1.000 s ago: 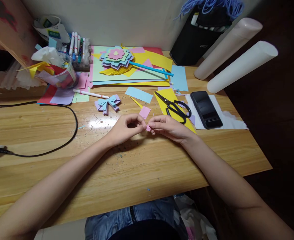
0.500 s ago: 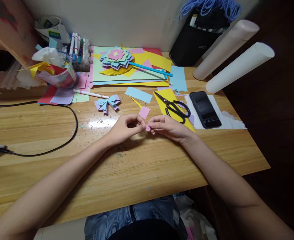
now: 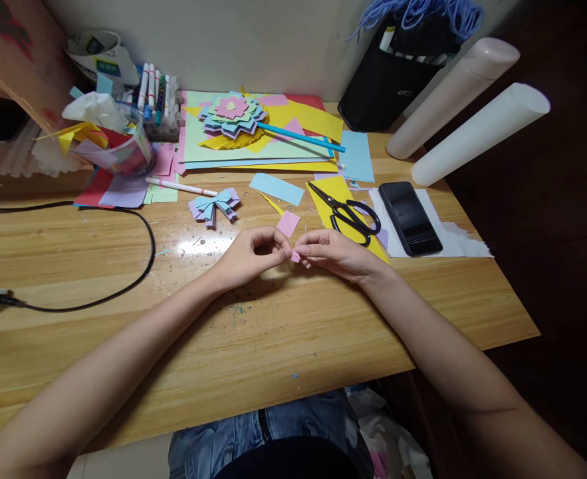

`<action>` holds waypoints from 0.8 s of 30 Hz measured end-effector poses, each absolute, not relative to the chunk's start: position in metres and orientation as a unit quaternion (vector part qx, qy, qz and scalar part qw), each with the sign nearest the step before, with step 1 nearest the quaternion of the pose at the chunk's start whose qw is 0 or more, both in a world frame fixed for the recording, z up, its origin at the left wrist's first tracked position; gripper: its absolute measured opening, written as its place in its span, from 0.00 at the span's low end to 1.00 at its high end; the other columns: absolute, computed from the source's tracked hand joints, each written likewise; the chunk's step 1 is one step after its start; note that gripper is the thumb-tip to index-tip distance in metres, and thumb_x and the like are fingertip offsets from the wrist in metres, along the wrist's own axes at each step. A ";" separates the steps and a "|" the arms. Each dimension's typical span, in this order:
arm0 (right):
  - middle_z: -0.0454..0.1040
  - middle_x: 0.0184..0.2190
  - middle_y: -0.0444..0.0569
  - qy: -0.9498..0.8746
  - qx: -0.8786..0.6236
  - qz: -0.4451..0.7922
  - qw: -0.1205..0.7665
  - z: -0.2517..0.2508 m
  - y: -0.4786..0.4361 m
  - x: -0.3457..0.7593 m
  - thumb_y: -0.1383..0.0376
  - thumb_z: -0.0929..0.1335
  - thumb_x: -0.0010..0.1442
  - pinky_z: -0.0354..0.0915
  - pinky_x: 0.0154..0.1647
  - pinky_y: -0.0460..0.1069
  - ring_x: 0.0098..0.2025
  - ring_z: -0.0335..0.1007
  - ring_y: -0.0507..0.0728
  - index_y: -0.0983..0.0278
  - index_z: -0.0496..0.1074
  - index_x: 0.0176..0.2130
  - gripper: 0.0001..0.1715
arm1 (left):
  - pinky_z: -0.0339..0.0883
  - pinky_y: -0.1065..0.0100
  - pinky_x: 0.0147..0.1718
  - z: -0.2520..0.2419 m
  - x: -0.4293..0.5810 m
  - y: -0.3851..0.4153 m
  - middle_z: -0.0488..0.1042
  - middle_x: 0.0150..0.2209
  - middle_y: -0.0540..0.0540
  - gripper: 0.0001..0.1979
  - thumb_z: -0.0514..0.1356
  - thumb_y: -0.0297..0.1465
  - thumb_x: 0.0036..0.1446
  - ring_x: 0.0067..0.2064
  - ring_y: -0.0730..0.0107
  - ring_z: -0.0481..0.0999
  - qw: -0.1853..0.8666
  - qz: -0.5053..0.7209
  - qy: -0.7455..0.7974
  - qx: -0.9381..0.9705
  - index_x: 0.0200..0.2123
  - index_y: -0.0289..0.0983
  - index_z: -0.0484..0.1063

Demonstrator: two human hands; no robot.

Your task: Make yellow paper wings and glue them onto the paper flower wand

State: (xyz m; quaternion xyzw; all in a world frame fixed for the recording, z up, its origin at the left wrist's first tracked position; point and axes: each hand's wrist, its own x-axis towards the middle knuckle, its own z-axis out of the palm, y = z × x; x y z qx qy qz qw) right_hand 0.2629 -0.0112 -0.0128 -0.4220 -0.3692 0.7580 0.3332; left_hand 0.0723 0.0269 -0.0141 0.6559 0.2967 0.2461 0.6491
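Observation:
A small pink paper piece (image 3: 296,256) is pinched between the fingertips of my left hand (image 3: 258,255) and my right hand (image 3: 336,255), over the wooden desk. Just behind them lies a pink paper square (image 3: 288,224). Black-handled scissors (image 3: 346,214) rest on a yellow sheet (image 3: 339,188) beyond my right hand. A blue and purple paper bow (image 3: 215,207) lies behind my left hand. Farther back, a layered paper flower (image 3: 233,114) with a blue stick (image 3: 303,138) sits on stacked coloured sheets (image 3: 193,152).
A black phone (image 3: 410,218) lies at right on white paper, near two white cylinders (image 3: 482,133). A cup of scraps (image 3: 138,150) and a marker rack (image 3: 166,123) stand back left. A black cable (image 3: 152,246) curves across the left. A blue paper strip (image 3: 276,189) lies mid-desk.

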 end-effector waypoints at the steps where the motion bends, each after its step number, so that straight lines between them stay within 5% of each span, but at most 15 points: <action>1: 0.73 0.26 0.43 -0.369 -0.423 0.757 0.333 -0.013 -0.011 0.263 0.64 0.74 0.47 0.61 0.31 0.43 0.27 0.64 0.46 0.66 0.77 0.28 0.07 | 0.63 0.69 0.35 -0.014 0.072 0.027 0.72 0.29 0.46 0.07 0.60 0.31 0.51 0.33 0.72 0.71 0.648 0.245 0.297 0.657 0.28 0.32 0.70; 24: 0.73 0.26 0.43 -0.391 -0.419 0.758 0.311 -0.013 -0.011 0.265 0.65 0.73 0.49 0.62 0.29 0.42 0.26 0.65 0.45 0.66 0.75 0.29 0.07 | 0.58 0.73 0.28 -0.010 0.073 0.024 0.69 0.26 0.50 0.05 0.60 0.29 0.49 0.28 0.76 0.65 0.611 0.237 0.309 0.689 0.26 0.32 0.70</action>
